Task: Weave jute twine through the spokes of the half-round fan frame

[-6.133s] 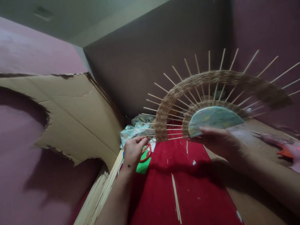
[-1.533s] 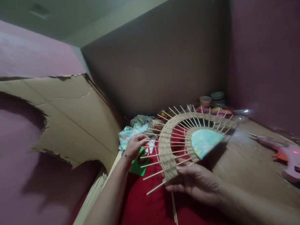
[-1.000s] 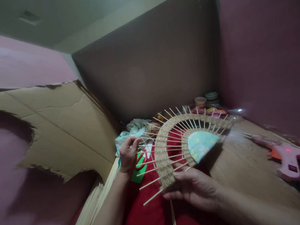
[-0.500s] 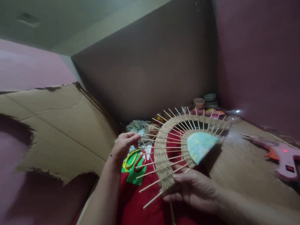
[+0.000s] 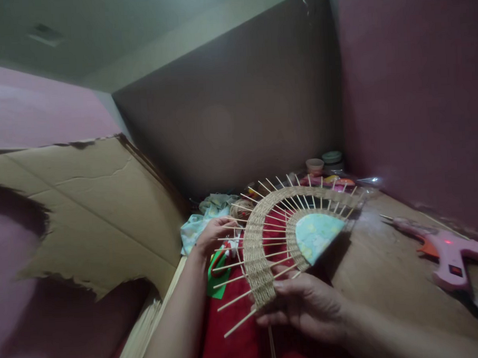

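A half-round woven fan [image 5: 254, 247] of tan twine on thin sticks stands tilted in front of me. Its centre is a half-disc of pale blue-green patterned fabric [image 5: 318, 233]. My right hand [image 5: 307, 300] grips the lower end of the woven band, thumb on top and fingers beneath. At the fan's left edge, my left hand [image 5: 215, 235] is closed in a pinch by the stick tips, with a thin strand of twine [image 5: 239, 257] running from it to the band. Below it, red-handled scissors [image 5: 217, 264] lie on green paper [image 5: 219, 289], partly covered.
On the wooden table [image 5: 370, 273] at right lies a pink glue gun [image 5: 450, 249], its red light on. Patterned cloth [image 5: 192, 234] and a twine ball [image 5: 242, 208] sit behind the fan. Small tubs [image 5: 315, 166] stand at the back. Torn cardboard [image 5: 105, 206] leans at left.
My left hand has moved slightly right and down, closer to the stick tips, now hiding the yellow scissor handle and uncovering more patterned cloth. My right hand keeps its grip on the fan.
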Demonstrator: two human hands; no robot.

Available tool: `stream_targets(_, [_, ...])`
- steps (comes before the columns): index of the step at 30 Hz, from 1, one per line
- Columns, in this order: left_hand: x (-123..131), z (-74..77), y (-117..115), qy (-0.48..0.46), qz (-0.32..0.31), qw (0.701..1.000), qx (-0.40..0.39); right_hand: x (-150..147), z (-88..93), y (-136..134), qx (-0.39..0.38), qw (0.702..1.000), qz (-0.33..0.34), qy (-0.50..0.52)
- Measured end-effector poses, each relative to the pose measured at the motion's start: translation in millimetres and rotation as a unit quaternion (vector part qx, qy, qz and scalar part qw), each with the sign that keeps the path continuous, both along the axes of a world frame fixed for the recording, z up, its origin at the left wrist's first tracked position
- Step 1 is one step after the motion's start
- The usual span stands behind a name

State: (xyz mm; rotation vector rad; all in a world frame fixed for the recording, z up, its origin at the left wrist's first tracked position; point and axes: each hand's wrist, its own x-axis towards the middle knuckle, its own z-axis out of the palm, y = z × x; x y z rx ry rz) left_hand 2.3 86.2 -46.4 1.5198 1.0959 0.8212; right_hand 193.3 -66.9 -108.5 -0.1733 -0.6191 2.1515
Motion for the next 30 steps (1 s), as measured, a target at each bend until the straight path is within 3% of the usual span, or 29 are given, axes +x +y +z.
stream_targets(6, [-5.3,-1.4,15.6,0.004,-0.016,1.000,0.015,-1.3,-2.2,1.7,0.005,1.000,-0.001,0.006])
stream_targets(15, [25.9,-4.5,27.9,-0.014,-0.004,0.998,0.056,-2.6,-2.0,3.4,0.008,1.000,0.011,0.003])
stream_targets(26, [17.6,38.9,44.0,0.039,-0.090,0.995,0.037,-2.5,-0.4,3.5,0.007,0.999,0.035,0.016])
stream_targets(30, [18.8,45.5,47.5,0.026,-0.110,0.993,0.018,-2.1,-0.5,3.8,0.014,0.999,0.033,0.016])
